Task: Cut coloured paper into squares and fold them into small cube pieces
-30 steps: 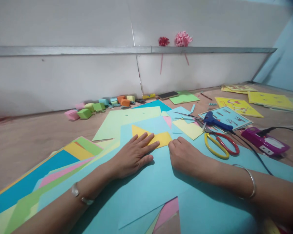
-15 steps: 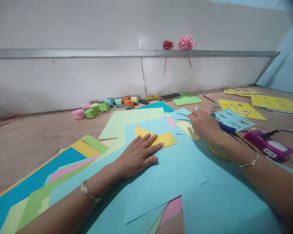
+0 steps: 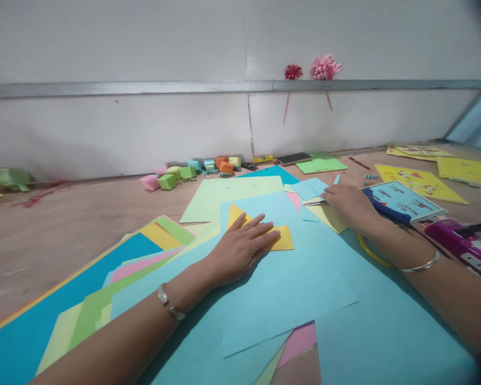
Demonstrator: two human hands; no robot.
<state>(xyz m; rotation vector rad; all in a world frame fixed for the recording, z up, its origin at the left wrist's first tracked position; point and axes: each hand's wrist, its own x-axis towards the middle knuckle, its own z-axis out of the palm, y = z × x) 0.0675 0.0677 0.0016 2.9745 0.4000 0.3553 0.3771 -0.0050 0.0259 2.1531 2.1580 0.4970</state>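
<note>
My left hand (image 3: 244, 251) lies flat with its fingers spread, pressing a folded yellow paper (image 3: 285, 239) onto large light blue sheets (image 3: 296, 286). One pointed corner of the yellow paper sticks up past the fingertips. Further right, my right hand (image 3: 350, 206) is closed, and the thin metal blades of scissors (image 3: 313, 203) jut out to the left of its fingers. The handles are hidden by the hand. Under the blades are small blue paper pieces (image 3: 309, 187) and a pale yellow piece (image 3: 329, 216). Below the right wrist shows part of a yellow ring (image 3: 369, 255).
Small coloured paper cubes (image 3: 187, 172) line the wall. A blue-handled tool (image 3: 387, 207) lies on a picture card (image 3: 414, 199) beside a purple power strip (image 3: 460, 240). A dark phone-like slab (image 3: 295, 159) and a green sheet (image 3: 320, 163) are further back. Coloured sheets (image 3: 104, 283) fan out left.
The view has turned slightly left. My right hand has shifted the scissors a little nearer, and their blades now look closed together. My left hand stays on the yellow paper.
</note>
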